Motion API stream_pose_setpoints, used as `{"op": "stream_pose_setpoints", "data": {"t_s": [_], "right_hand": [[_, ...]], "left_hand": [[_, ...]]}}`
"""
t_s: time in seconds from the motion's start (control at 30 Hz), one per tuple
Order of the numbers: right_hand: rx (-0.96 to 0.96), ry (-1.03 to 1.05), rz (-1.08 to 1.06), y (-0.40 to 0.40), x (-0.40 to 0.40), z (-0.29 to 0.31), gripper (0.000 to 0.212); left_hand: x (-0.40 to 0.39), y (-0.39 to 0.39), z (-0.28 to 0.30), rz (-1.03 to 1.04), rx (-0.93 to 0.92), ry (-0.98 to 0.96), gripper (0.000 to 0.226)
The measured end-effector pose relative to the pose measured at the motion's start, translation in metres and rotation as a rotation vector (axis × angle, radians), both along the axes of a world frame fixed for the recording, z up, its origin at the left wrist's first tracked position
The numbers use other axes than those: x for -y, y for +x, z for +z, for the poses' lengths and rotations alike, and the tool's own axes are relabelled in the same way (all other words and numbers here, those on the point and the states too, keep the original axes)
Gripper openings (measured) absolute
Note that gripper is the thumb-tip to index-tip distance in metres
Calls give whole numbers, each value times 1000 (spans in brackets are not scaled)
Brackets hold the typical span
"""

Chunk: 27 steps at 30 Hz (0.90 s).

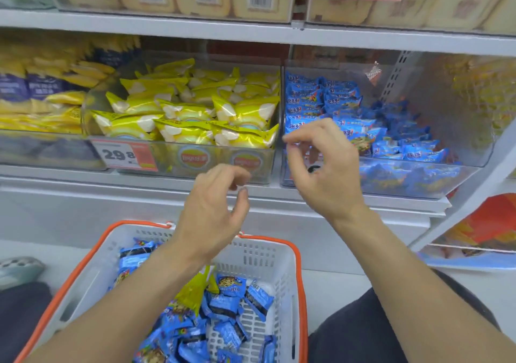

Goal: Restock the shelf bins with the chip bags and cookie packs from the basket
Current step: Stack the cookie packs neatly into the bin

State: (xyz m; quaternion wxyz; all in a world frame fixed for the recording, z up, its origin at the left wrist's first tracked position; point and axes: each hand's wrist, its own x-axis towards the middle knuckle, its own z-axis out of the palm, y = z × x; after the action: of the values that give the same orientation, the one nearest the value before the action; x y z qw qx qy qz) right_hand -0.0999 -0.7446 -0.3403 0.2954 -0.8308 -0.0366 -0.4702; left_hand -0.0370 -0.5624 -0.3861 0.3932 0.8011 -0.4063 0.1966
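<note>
Store shelving fills the upper view, white shelf point(251, 32) across the top with clear bins under it. Chip bin point(195, 167) at 11 o'clock from the hands is packed with yellow chip bags point(192, 111); cookie bin point(418, 178) at 1 o'clock holds blue cookie packs point(329, 97), heaped on its left side with open room toward its right and back. White basket point(251, 254) with orange rim sits at 6 o'clock on the floor, directly below both hands, still holding many blue packs point(223, 307) and one yellow chip bag point(195, 290), long axis running roughly 1 to 7 o'clock. Left hand point(215, 209) hovers over the basket's far rim, fingers loosely curled, nothing held. Right hand point(324, 167) is at the cookie bin's front edge, fingers loosely curled, empty. Left hand is nearer the basket stock, so likely next reach goes down toward 6 o'clock. Basket far wall and shelf lip are the edges to clear.
</note>
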Motion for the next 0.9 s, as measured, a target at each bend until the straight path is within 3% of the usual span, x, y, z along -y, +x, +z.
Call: {"op": "stream_pose_setpoints", "data": {"t_s": [0.17,0.27,0.37,0.47,0.5,0.63,0.9], "right_hand": [[-544,-46,363,7,-76,-60,17],[-899,-210,530,8,-120,-107,23],[-1147,-318,638,6,-157,-152,28],[-1382,-317,679,2,-188,-204,35],[-1455,-310,676,0,-198,-222,39],[-1628,-165,588,-13,-236,-275,57],[-1561,163,267,-17,-281,-315,58]], "left_hand": [[-95,3,-59,-18,-317,412,28],[-150,-2,-94,70,-458,640,32],[-194,-8,-125,110,-549,897,31],[-227,-12,-147,166,-628,1080,52],[-235,-12,-155,176,-623,1102,56],[-249,-15,-183,202,-543,997,34],[-257,-27,-213,264,-495,802,24]]}}
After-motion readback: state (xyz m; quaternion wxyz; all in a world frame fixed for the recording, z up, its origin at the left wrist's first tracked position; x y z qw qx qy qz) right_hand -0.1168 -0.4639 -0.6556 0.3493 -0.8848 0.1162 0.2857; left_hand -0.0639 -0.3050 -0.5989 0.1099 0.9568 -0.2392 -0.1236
